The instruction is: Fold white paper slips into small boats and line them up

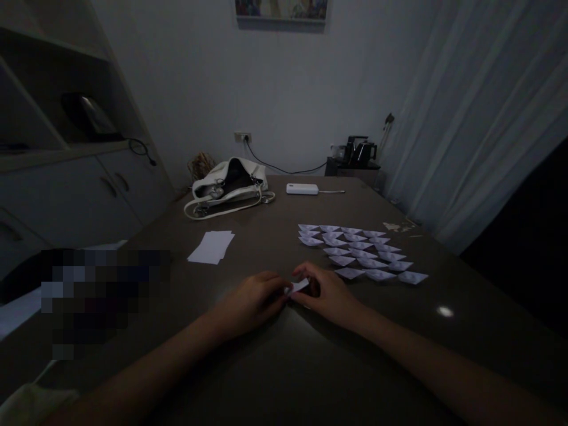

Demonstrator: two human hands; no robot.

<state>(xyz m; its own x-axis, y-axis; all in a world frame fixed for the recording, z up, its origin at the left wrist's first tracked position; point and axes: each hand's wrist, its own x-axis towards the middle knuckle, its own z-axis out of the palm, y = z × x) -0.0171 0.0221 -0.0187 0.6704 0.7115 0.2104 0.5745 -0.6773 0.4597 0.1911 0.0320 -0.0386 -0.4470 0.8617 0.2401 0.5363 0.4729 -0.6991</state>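
Paper (pixel 300 286) is pinched in the grip of both the left hand (pixel 257 296) and right hand (pixel 332 293), low over the worktop (pixel 284 373); boats (pixel 362 253) stand beyond the right, sheets (pixel 212 247) lie beyond the left.

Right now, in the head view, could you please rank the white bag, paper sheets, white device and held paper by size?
Largest: white bag
Next: paper sheets
Unsure: white device, held paper (partly hidden)
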